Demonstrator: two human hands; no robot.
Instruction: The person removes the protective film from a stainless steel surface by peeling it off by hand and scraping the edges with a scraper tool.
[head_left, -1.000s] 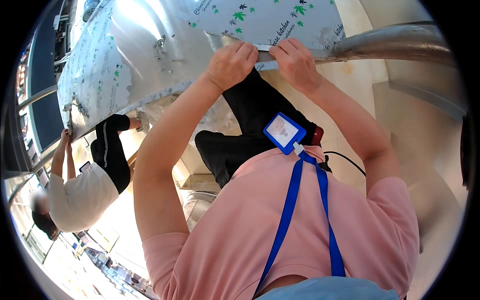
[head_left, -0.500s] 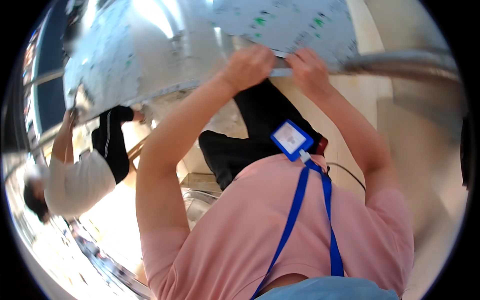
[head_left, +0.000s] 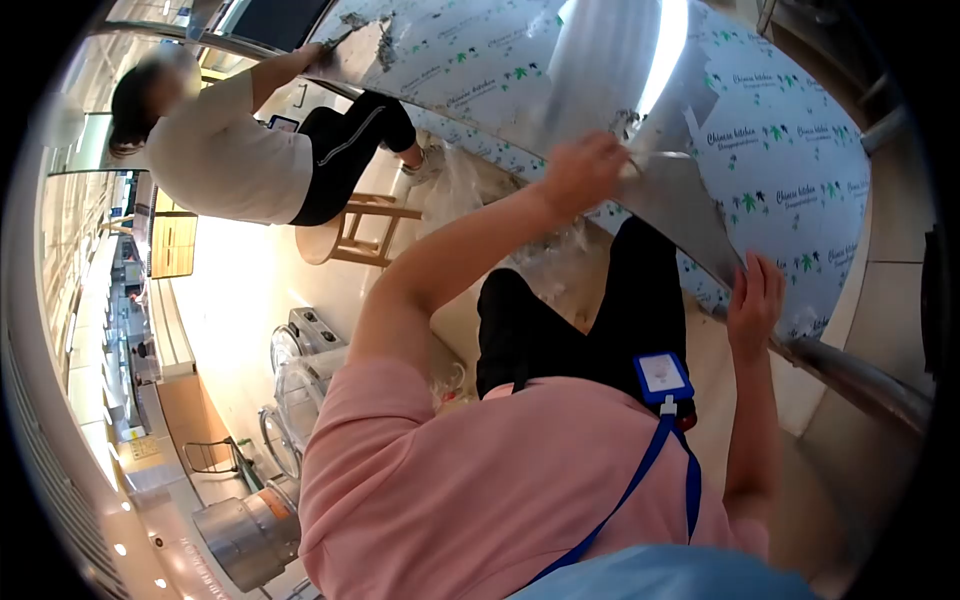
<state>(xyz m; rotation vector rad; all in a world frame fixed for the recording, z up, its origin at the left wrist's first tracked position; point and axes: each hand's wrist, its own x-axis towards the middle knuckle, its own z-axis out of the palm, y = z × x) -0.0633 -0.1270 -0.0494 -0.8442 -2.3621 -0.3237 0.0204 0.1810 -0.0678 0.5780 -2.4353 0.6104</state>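
A metal sheet or worktop, partly covered in pale blue printed protective film [head_left: 800,190], spans the top of the view. My left hand [head_left: 588,172] is closed above its near edge, somewhat blurred, and seems to grip a lifted piece of the film. Beside that hand, a bare grey metal patch [head_left: 680,205] shows between filmed areas. My right hand [head_left: 756,300] rests at the near edge to the right, fingers stretched upward against the film. Nothing can be seen held in it. A torn, crumpled bit of film [head_left: 626,124] lies just beyond my left hand.
At the upper left a co-worker [head_left: 230,150] in a white top reaches onto the same worktop. A round wooden stool [head_left: 320,240], clear plastic wrap [head_left: 455,190] and metal equipment [head_left: 250,535] are on the left. A metal tube [head_left: 850,375] runs along the right.
My hands were close together at the edge; now they are apart, with the left further left along it and the right at the near edge. More bare metal shows between them. The view has shifted.
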